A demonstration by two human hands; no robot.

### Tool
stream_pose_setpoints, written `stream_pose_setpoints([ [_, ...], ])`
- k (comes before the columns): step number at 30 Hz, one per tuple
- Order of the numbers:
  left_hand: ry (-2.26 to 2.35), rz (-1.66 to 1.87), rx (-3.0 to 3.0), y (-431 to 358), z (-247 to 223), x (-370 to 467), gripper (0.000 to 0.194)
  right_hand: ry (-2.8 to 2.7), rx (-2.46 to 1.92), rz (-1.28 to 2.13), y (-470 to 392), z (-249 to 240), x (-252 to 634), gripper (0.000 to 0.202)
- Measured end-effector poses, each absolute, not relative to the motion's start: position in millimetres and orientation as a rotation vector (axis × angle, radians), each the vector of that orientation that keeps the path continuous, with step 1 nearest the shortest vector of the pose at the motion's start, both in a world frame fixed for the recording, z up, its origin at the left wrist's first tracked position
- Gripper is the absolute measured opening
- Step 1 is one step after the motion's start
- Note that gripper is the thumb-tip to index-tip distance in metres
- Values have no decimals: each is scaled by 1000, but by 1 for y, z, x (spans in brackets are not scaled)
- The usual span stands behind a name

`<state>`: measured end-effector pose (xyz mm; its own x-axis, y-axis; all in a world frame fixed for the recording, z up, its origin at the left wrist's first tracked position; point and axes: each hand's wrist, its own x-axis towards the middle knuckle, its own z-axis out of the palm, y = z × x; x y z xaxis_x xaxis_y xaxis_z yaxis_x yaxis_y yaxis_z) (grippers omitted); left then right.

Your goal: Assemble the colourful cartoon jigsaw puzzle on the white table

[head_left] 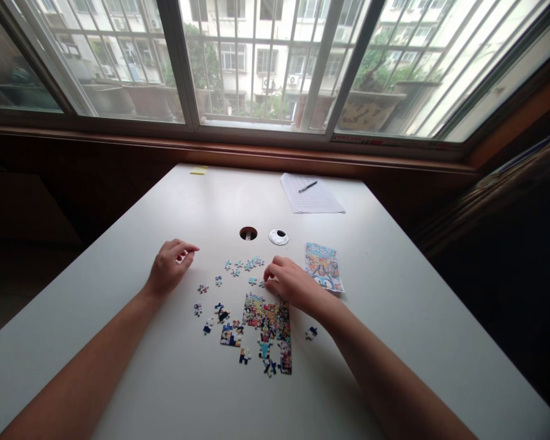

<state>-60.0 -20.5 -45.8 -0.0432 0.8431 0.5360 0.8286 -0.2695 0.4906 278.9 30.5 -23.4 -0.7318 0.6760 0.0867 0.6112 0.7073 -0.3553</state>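
My right hand (288, 281) reaches over the top of a partly joined jigsaw puzzle (268, 315). Its fingertips are pinched together on a small light-coloured puzzle piece (261, 284), partly hidden by the fingers. Left of the pieces, my left hand (169, 264) hovers or rests near the table with fingers loosely bent and apart, holding nothing I can see. Pale blue pieces (254, 263) lie above the joined part. Darker loose pieces (221, 313) and a small joined corner (230, 335) are on its left. One dark piece (311, 333) sits off to the right.
A printed picture sheet (323, 266) lies beyond my right wrist. Farther back are a round cable hole (248, 233), its silver cover (278, 237), papers (311, 198) with a pen (308, 186), and yellow sticky notes (198, 171). The white table (132, 379) meets a barred window.
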Motion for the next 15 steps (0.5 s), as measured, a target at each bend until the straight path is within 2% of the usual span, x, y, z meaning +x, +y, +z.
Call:
stream_pose_setpoints([
  [15,1852,1231,2173,-22,-44,-59,19,-2719,-1015,491,26,-15,276,8],
])
